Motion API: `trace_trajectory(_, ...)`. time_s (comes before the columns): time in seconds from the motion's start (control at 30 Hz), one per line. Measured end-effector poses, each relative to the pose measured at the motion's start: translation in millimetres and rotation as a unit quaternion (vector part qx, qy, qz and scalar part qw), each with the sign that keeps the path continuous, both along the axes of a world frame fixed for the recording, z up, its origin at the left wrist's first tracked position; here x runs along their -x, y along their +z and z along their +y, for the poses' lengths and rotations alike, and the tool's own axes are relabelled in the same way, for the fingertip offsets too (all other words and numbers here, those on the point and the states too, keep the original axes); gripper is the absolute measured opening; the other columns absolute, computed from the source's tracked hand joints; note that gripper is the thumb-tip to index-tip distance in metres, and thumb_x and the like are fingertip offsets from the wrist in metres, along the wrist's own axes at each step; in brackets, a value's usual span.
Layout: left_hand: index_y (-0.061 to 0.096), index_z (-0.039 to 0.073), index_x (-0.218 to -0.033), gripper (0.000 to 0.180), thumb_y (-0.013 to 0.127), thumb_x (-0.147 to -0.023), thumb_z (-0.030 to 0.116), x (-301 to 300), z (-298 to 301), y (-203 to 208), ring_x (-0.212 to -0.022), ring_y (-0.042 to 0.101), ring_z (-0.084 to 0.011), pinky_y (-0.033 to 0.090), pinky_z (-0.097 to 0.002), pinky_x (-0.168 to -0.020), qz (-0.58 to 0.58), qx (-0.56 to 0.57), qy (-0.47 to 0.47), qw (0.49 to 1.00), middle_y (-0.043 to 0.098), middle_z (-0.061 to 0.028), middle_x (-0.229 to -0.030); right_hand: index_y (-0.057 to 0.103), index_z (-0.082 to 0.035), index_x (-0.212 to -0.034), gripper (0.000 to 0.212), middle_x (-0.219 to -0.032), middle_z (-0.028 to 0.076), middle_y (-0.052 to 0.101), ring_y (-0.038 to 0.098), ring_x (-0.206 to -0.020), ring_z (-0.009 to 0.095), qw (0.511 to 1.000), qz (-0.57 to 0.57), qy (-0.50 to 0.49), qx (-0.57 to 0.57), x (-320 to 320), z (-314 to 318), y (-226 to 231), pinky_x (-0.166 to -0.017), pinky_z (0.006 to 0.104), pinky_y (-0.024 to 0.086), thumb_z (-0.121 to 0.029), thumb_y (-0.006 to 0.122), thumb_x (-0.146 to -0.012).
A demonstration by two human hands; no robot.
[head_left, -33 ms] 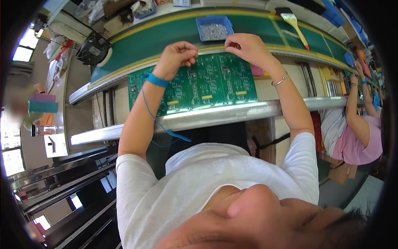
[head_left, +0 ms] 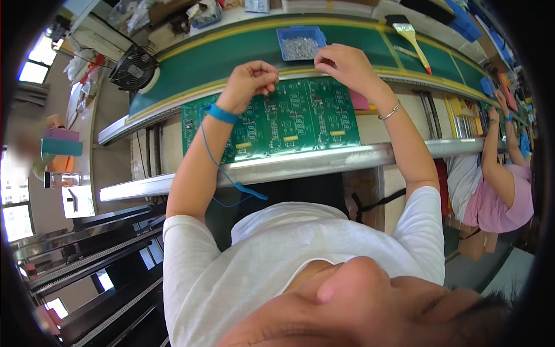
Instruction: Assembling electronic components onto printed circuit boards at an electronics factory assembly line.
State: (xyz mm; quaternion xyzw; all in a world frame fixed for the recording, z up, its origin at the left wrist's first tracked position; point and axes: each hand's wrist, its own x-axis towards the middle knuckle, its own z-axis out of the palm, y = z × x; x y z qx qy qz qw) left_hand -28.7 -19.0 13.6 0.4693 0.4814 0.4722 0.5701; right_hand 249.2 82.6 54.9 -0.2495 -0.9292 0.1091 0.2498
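A green circuit board panel [head_left: 277, 136] with several repeated sections spans the two metal rails in front of me. Over its upper left part is my left hand [head_left: 247, 85], thumb and fingers pinched together; whatever they hold is too small to make out. A blue strap [head_left: 222, 113] with a thin cord circles that wrist. My right hand [head_left: 347, 65] is curled above the board's far right edge, beside a blue tray [head_left: 301, 30] of small clear or silvery pieces [head_left: 300, 48]. Its fingertips are close together, and their contents, if any, are hidden.
Behind the board runs a green conveyor belt [head_left: 225, 53] with yellow edges. A black fan [head_left: 134, 69] stands at its left, a brush [head_left: 409, 39] lies on the right. The near metal rail [head_left: 300, 159] crosses before me. A co-worker in pink [head_left: 500, 199] works at right.
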Motion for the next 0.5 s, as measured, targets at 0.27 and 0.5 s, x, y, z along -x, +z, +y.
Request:
trace_trajectory(0.27, 0.072, 0.004, -0.100, 0.011, 0.074, -0.094, 0.013, -4.7, -9.9, -0.8, -0.067, 0.053, -0.0043, 0.041, -0.0209, -0.056, 0.109, 0.001, -0.004, 0.994, 0.064, 0.0044, -0.080, 0.074, -0.015, -0.096, 0.013, -0.092, 0.004, 0.072, 0.065, -0.098, 0.025, 0.985, -0.142, -0.040, -0.088, 60.7, 37.2, -12.4, -0.091, 0.0460, 0.045, -0.014, 0.076, -0.084)
trace_trajectory(0.5, 0.075, 0.000, -0.096, 0.013, 0.078, -0.086, 0.007, 6.8, 0.7, -5.5, -0.076, 0.057, -0.0098, 0.049, -0.0275, -0.072, 0.302, -0.125, 0.001, 0.945, 0.068, -0.0013, -0.084, 0.072, -0.014, -0.096, 0.008, -0.091, 0.006, 0.073, 0.070, -0.090, 0.028, 0.987, -0.080, -0.028, -0.138, 69.2, 55.9, -21.0, -0.083, 0.0458, 0.048, -0.015, 0.067, -0.089)
